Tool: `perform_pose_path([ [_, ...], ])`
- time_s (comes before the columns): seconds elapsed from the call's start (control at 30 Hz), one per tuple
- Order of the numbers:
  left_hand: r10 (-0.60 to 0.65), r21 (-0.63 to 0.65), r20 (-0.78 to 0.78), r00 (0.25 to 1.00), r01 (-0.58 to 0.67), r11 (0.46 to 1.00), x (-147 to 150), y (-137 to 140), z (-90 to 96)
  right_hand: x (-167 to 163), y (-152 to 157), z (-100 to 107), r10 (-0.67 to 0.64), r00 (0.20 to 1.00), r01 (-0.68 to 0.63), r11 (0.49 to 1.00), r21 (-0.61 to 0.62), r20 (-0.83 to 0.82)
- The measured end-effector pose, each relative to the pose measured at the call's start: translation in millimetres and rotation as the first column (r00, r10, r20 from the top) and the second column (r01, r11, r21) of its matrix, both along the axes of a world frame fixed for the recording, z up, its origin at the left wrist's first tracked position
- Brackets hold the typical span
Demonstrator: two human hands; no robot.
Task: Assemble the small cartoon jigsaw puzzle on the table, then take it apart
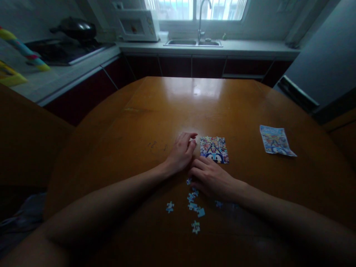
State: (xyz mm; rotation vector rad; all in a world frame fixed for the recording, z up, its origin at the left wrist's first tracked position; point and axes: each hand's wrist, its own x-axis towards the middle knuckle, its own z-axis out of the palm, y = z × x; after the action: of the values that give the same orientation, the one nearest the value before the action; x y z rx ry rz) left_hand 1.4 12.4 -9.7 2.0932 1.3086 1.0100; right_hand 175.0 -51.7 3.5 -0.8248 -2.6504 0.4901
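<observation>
forearms (111,198) reach across the worktop (133,133) to a jigsaw (213,147); my left hand (182,152) beside it and right hand (213,178) at its near-left corner are curled, any grip unclear. loose pieces (195,227) nearer me should be light, stiff, tab-fragile: best pinched by their edges.

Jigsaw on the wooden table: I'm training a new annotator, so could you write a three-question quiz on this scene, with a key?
1. What lies right of the partly assembled jigsaw: A) a mug, B) a printed sheet, C) scissors?
2. True or false: the right hand is nearer the loose jigsaw pieces than the left hand.
3. Fill in: beyond the wooden table, the tap stands over the ____.

Key: 1. B; 2. true; 3. sink.
</observation>
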Motion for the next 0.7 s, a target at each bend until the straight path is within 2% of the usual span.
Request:
perform_pose_path([
  [0.17, -0.001, 0.015, 0.013, 1.000, 0.001, 1.000, 0.3, 0.5, -1.7, -2.2, -1.1, -5.5, -0.003, 1.000, 0.003, 1.000, 0.006, -0.011],
  [0.7, 0.005, 0.001, 0.029, 1.000, -0.005, 1.000, 1.3, 0.5, 0.5, -5.6, -5.1, 6.3, 0.031, 0.997, -0.030, 0.999, -0.020, 0.067],
])
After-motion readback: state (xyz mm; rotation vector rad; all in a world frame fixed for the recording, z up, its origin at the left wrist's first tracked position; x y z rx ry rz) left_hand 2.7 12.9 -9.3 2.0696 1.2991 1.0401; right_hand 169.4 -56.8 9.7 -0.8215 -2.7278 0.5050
